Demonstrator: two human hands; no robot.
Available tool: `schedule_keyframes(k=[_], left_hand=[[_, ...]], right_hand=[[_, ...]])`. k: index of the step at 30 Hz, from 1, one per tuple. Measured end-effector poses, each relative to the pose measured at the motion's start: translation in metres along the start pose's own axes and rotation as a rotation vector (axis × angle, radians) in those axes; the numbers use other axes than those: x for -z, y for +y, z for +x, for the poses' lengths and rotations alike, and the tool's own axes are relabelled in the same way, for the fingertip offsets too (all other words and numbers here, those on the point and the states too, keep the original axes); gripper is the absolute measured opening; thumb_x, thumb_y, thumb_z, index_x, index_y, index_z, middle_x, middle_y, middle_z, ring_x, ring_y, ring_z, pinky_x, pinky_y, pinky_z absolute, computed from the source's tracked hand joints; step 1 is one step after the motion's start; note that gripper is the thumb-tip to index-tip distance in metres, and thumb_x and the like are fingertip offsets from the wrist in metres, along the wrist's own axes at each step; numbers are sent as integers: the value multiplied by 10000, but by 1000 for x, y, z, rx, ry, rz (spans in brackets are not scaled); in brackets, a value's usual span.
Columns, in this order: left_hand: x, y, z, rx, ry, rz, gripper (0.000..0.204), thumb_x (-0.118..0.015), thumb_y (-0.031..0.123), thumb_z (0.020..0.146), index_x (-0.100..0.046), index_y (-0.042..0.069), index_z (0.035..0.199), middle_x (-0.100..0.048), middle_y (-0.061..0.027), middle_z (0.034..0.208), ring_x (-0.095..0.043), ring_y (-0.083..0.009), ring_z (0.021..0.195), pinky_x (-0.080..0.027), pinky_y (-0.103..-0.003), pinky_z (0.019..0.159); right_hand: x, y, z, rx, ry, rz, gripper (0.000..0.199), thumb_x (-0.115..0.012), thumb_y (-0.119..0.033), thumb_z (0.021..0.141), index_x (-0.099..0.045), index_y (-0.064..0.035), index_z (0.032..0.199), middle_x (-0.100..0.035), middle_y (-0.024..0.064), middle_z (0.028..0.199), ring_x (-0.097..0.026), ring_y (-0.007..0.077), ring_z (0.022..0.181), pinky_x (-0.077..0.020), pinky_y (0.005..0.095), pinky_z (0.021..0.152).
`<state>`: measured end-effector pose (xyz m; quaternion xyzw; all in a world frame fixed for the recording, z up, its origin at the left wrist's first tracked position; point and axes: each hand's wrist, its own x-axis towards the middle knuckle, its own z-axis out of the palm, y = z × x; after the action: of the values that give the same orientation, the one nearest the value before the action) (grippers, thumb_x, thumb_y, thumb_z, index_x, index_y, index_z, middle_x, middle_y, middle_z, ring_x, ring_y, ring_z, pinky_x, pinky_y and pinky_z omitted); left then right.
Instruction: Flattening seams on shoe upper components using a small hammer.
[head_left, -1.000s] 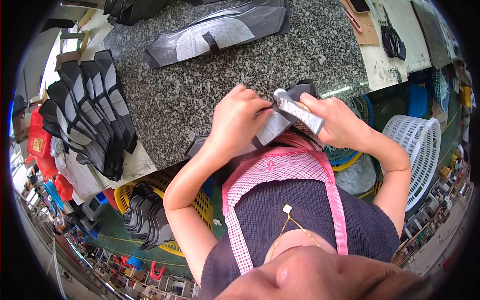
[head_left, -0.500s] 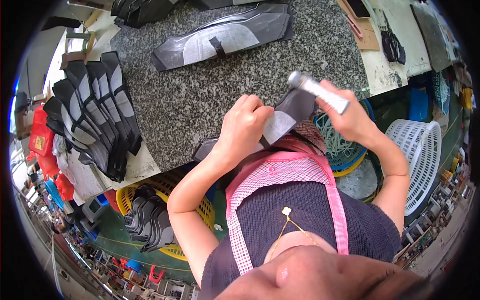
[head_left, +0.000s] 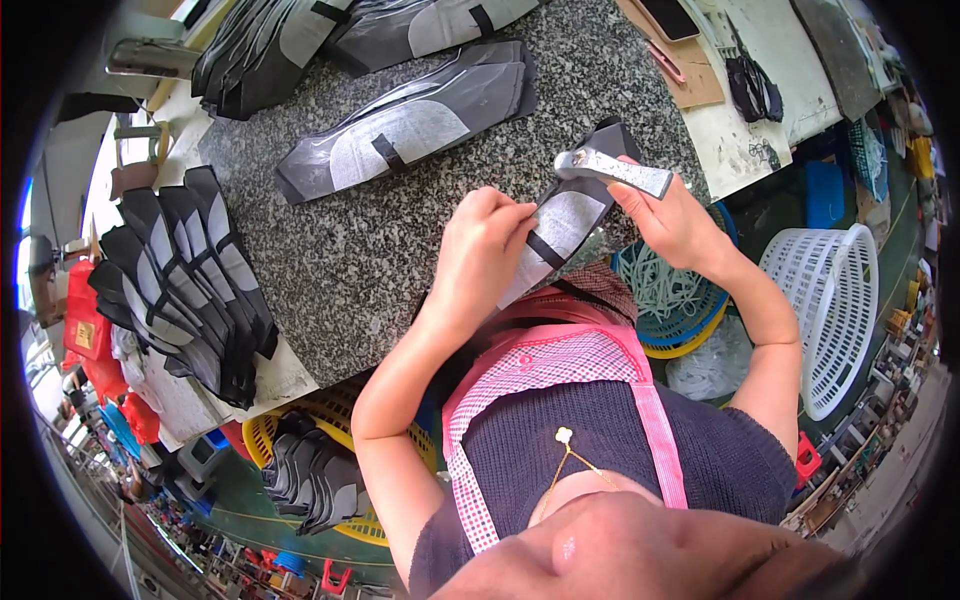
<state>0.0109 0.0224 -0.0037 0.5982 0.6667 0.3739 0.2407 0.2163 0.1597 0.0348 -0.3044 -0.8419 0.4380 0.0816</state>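
My left hand is pinched on a black and grey flat panel with a dark strap across it. The panel lies slanted over the near edge of a speckled stone slab, its lower end partly hidden by my hand and forearm. In my right hand is a silver metal hammer, the head above the panel's far end. Its handle is mostly covered by my fingers. Beyond, a stack of similar panels rests on the slab.
More panel bundles occupy the slab's far side, and fanned-out panels lie at left. Below stand a yellow basket of panels, a blue basket with pale cords and a white basket. A phone sits far right.
The panel has turned more steeply, its far end moving onto the slab. The hammer has tipped flatter and shifted slightly left and down. The whole view has shifted, showing more of the far bundles.
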Motion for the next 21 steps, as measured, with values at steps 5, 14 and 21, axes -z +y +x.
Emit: schedule_keyframes(k=[5,14,21], left_hand=[[-6,3,-5,-139,-29,213,247,-692,-23,777,-707,7,1022,-593,-103,906,-586,-273,847,-514,-373,710],[-5,12,-7,-205,-62,434,260,-680,1,754,-711,2,1012,-598,-84,906,-589,-263,849,-529,-343,712],[14,0,-23,126,-32,11,127,-769,51,795,-751,9,913,-651,-112,814,-657,-255,735,-527,-355,672]], right_hand=[[2,-7,-10,124,155,170,157,-554,-74,980,-554,60,1061,-491,141,614,-482,194,504,-375,314,503],[-2,-22,-9,-175,-41,114,230,-531,-29,857,-506,21,1080,-605,288,741,-621,493,782,-481,547,644],[-10,-15,1,-47,-143,-7,205,-516,-189,988,-505,8,1045,-579,259,707,-609,470,712,-464,491,577]])
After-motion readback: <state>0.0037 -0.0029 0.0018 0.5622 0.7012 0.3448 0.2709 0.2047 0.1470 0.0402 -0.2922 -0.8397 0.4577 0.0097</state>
